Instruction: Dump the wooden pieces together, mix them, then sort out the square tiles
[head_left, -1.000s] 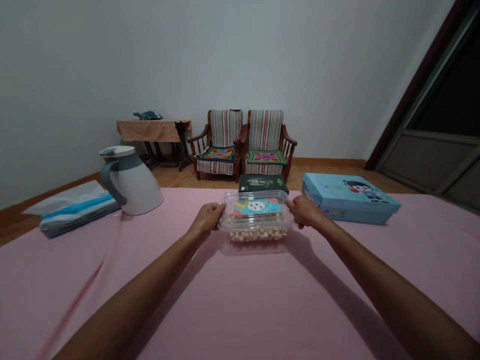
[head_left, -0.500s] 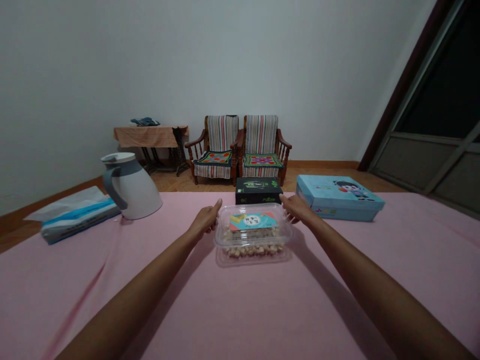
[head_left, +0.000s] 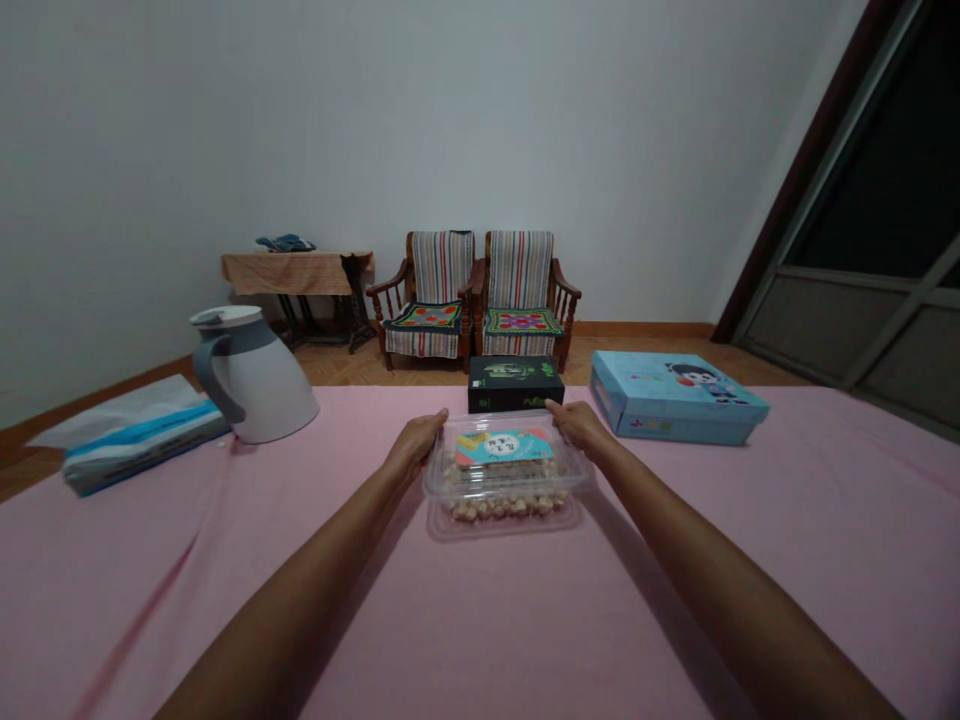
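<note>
Through the head view I am watching my left hand (head_left: 414,442) and my right hand (head_left: 583,430) flanking a clear plastic container (head_left: 504,532) that is sitting on the pink cloth (head_left: 480,630). Its see-through lid (head_left: 491,486) is lying between the fingers of both hands, and the lower rim is showing nearer to me than they are. My left thumb is pointing forward at the far left corner, while my right thumb is reaching over the far right edge of the lid. The other fingers are partly hiding behind my hands and the plastic, so I cannot tell whether either hand is clamping down or only resting against the sides.

Between the fingers, a colorful label (head_left: 504,447) is showing on top, and pale, lumpy pieces (head_left: 510,507) are filling the container beneath it. Just beyond my fingers, a black box (head_left: 516,385) is lying flat. To the right of my right fingers, a light-blue box (head_left: 675,397) is resting with a cartoon figure on top. Well to the left of my left fingers, a white-and-gray jug (head_left: 274,390) is standing upright beside a tissue packet (head_left: 142,445). Far beyond the fingers, two wooden armchairs (head_left: 474,300) are standing side by side near the wall.
</note>
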